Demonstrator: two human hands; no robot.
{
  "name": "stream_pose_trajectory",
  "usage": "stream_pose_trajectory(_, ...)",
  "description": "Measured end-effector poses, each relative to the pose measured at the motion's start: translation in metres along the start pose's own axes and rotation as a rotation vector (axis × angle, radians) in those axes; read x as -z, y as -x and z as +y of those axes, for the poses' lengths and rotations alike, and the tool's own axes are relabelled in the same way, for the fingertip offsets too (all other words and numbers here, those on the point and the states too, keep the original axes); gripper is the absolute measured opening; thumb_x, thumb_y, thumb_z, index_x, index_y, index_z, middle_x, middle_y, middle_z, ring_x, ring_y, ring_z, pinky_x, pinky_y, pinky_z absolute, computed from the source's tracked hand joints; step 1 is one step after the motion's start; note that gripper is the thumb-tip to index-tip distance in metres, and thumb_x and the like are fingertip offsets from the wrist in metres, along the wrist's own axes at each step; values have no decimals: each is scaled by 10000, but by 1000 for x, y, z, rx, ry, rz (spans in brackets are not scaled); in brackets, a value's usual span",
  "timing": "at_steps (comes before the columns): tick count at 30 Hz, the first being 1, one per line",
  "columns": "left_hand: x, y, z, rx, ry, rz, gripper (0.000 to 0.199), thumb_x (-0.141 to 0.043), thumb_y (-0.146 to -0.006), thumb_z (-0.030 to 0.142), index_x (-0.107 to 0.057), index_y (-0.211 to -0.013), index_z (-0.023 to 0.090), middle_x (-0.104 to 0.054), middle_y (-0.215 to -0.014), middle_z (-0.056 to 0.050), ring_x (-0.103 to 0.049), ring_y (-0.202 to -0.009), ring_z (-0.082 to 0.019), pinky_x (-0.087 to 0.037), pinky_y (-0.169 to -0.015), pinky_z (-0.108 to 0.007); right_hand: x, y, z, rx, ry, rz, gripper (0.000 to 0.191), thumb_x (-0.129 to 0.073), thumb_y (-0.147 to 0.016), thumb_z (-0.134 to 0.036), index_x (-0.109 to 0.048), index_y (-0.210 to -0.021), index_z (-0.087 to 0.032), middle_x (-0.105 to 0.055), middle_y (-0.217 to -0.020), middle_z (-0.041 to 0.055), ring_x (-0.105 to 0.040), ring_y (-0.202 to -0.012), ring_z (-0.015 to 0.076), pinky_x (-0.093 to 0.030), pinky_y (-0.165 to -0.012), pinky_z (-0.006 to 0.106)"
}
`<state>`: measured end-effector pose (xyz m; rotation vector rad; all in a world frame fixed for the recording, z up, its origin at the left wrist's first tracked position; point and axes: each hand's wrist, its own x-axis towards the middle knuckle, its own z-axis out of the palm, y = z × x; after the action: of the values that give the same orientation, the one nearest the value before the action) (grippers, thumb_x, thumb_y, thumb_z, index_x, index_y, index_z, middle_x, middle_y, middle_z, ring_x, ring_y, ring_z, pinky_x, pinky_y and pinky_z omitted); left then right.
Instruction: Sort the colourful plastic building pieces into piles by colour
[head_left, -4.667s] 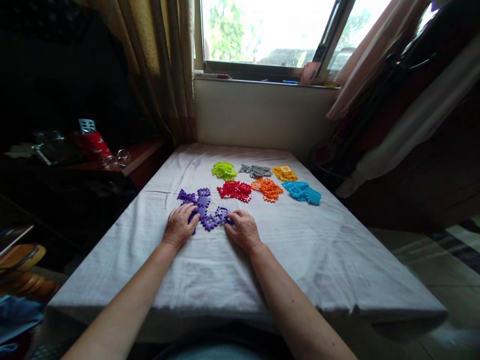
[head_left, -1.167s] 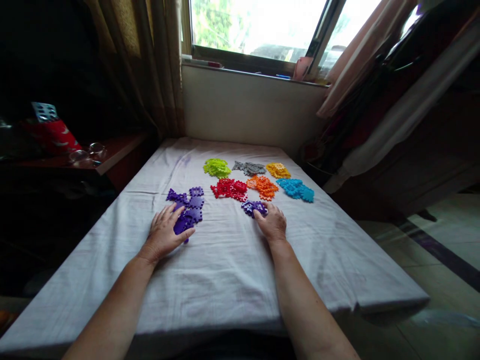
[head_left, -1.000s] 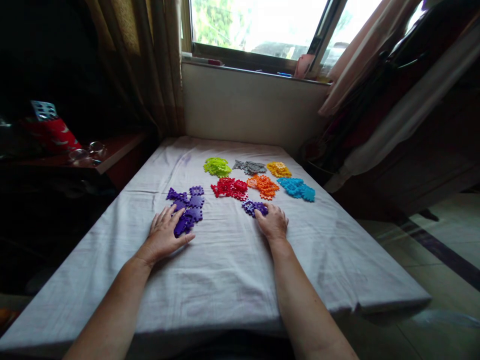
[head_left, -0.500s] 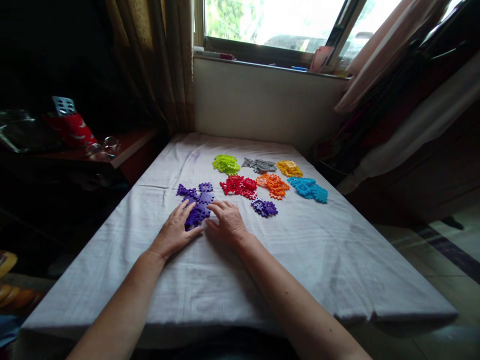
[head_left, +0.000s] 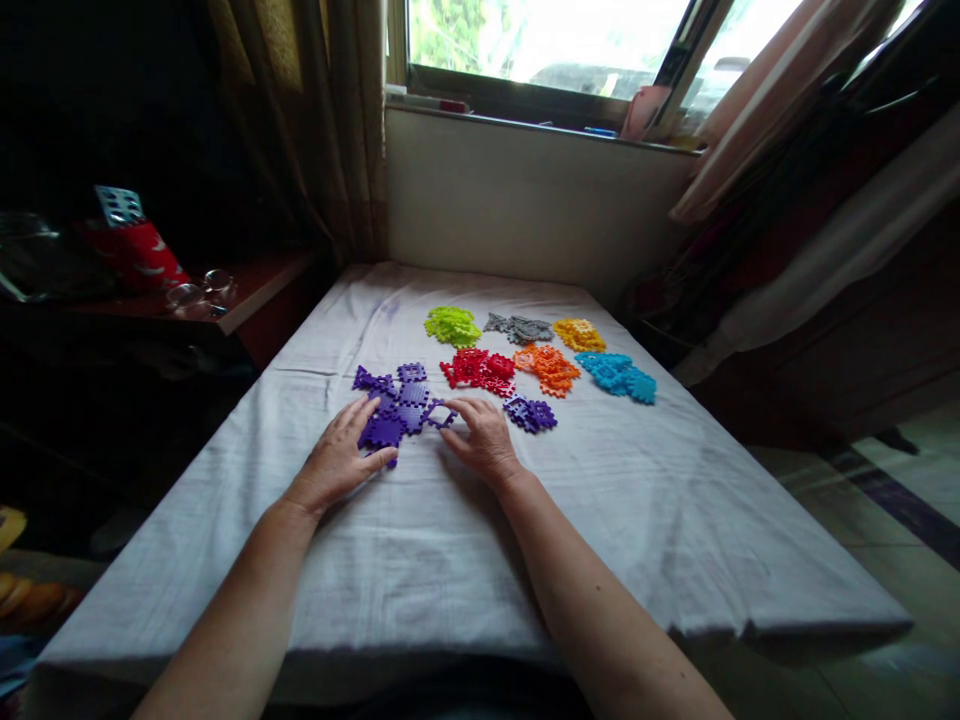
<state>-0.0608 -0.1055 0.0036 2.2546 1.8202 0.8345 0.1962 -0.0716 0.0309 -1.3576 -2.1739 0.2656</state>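
Observation:
Flat purple interlocking building pieces point(head_left: 382, 431) with notched edges lie loosely grouped left of the table's middle. My left hand point(head_left: 337, 460) rests against the near left of this group, thumb apart from the fingers, covering some pieces. Between the thumb and fingers of my right hand point(head_left: 480, 440) is the right edge of a purple square frame piece point(head_left: 441, 414) with an open centre. That frame sits low at the group's right side; whether it touches the cloth is unclear. A smaller purple pile point(head_left: 531, 413) lies just right of my right hand.
Beyond my hands lie piles of lime green point(head_left: 452, 327), grey point(head_left: 519, 329), yellow point(head_left: 580, 335), red point(head_left: 478, 371), orange point(head_left: 547, 370) and blue pieces point(head_left: 618, 377). A white cloth point(head_left: 600, 540) covers the table. Glasses point(head_left: 201, 293) rest on a side desk at left.
My right hand has moved right, away from the purple group, with the frame piece now showing at its fingertips. My left hand has shifted slightly left, uncovering more purple pieces.

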Motion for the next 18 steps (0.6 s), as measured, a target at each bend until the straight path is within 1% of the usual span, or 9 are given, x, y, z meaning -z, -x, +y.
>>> stream_pose_trajectory(2, 2, 0, -1, 33, -24, -6, 756, -657, -758, 587, -522, -1402, 214, -543, -1466, -117, -468, -1381, -302, -344, -1176, -462, 14, 8, 19, -116, 15, 90, 395, -653, -846, -288, -658, -1238, -244, -669, -1290, 64, -570, -1197, 230, -400, -1047, 367)
stream_pose_trajectory(5, 3, 0, 0, 89, -57, -10, 650, -661, -749, 565, -613, -1313, 248, -649, -1340, -92, -540, -1303, -320, -357, -1156, -490, 35, 20, 47, -351, 66, 216, 413, -618, -862, -312, -645, -1257, -193, -666, -1283, 103, -567, -1182, 249, -394, -1040, 365)
stream_pose_trajectory(7, 5, -1, 2, 98, -57, -4, 592, -655, -756, 542, -644, -1274, 256, -677, -1295, -84, -572, -1259, -319, -378, -1135, -491, 45, 27, 60, -480, 91, 250, 424, -605, -867, -321, -640, -1262, -169, -668, -1273, 117, -570, -1168, 255, -396, -1028, 357)
stream_pose_trajectory(9, 5, -2, 5, 84, -41, 0, 554, -649, -761, 526, -664, -1242, 252, -694, -1264, -81, -601, -1214, -310, -416, -1100, -469, 50, 31, 68, -557, 97, 244, 420, -603, -867, -321, -641, -1258, -173, -672, -1267, 111, -574, -1159, 252, -400, -1014, 345)
stream_pose_trajectory(11, 6, -3, 6, 66, -24, 8, 533, -645, -764, 518, -672, -1222, 247, -705, -1238, -78, -622, -1174, -299, -447, -1066, -443, 51, 33, 71, -591, 99, 221, 408, -611, -863, -326, -644, -1250, -199, -680, -1254, 94, -580, -1150, 248, -404, -998, 339)
stream_pose_trajectory(14, 6, -4, 7, 52, -7, 30, 499, -641, -768, 500, -678, -1194, 241, -713, -1212, -75, -635, -1141, -287, -461, -1045, -426, 50, 34, 70, -593, 103, 198, 402, -624, -858, -336, -651, -1242, -222, -679, -1249, 86, -578, -1150, 251, -401, -989, 341)
stream_pose_trajectory(18, 5, -3, 11, 32, 1, 61, 431, -623, -798, 479, -685, -1147, 233, -723, -1169, -77, -644, -1112, -278, -464, -1035, -423, 48, 34, 70, -550, 102, 235, 413, -636, -849, -306, -661, -1244, -188, -647, -1301, 117, -567, -1178, 271, -398, -1017, 371)
